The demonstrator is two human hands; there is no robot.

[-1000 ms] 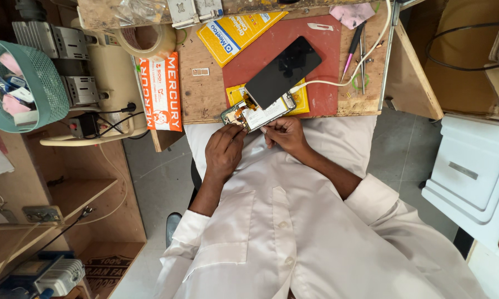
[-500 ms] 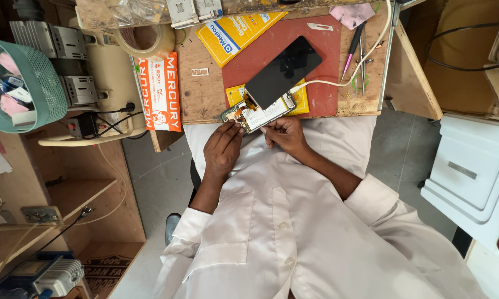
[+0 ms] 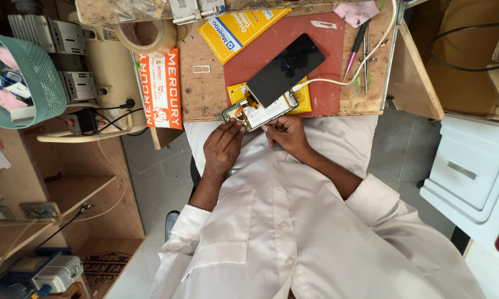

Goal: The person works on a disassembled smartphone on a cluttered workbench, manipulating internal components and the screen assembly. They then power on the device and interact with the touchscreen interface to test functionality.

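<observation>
Bench: wooden worktop [image 3: 205,94] at top centre, red mat [image 3: 327,50] on it.
Head view, phone: opened phone [image 3: 260,113] at bench edge, black screen [image 3: 285,69] lifted above.
Left hand [image 3: 223,147]: fingertips pinch phone's left end.
Right hand [image 3: 287,133]: fingers pressed together on lower edge.
Change: both hands unmoved since earlier frames; fine work continues.

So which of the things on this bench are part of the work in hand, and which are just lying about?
In hand: opened phone body, black screen panel, left hand, right hand.
Lying about: tape roll, yellow packet, pink-handled tool, green mesh basket.
</observation>
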